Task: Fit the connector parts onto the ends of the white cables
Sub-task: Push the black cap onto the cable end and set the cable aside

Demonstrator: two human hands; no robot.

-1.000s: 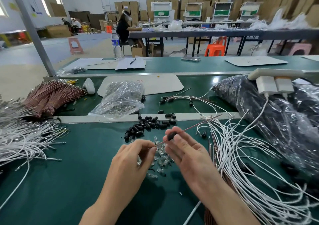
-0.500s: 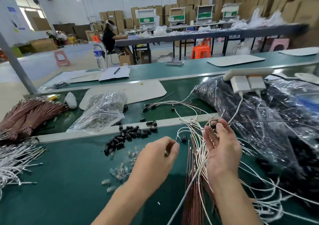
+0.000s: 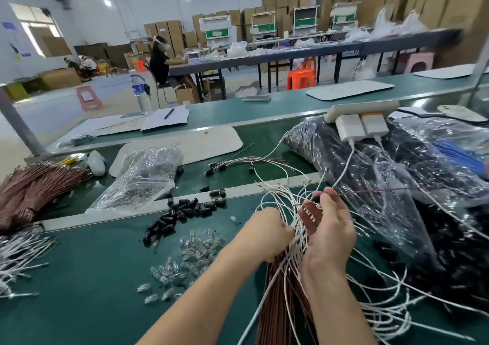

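A loose tangle of white cables [image 3: 375, 291] lies on the green table [image 3: 79, 286], spreading right from under my hands. My left hand [image 3: 267, 234] is curled into the strands and grips some of them. My right hand [image 3: 329, 229] is raised palm-left beside it, with white strands running across the palm. Its fingertips pinch a thin brown wire [image 3: 383, 190] that ends in a black cap. A pile of black connector caps [image 3: 182, 212] and a scatter of clear connector parts [image 3: 197, 249] lie left of my hands.
Brown cables [image 3: 277, 313] lie beneath my wrists. More white cables [image 3: 18, 254] and a brown bundle [image 3: 34, 185] sit at the far left. A clear bag of parts [image 3: 144, 175] is behind the caps. Large bags of black parts [image 3: 412, 193] and a power strip [image 3: 361, 107] crowd the right.
Both hands left the clear parts and moved right into the white cables. My left hand now grips strands there. The view has turned to the right.
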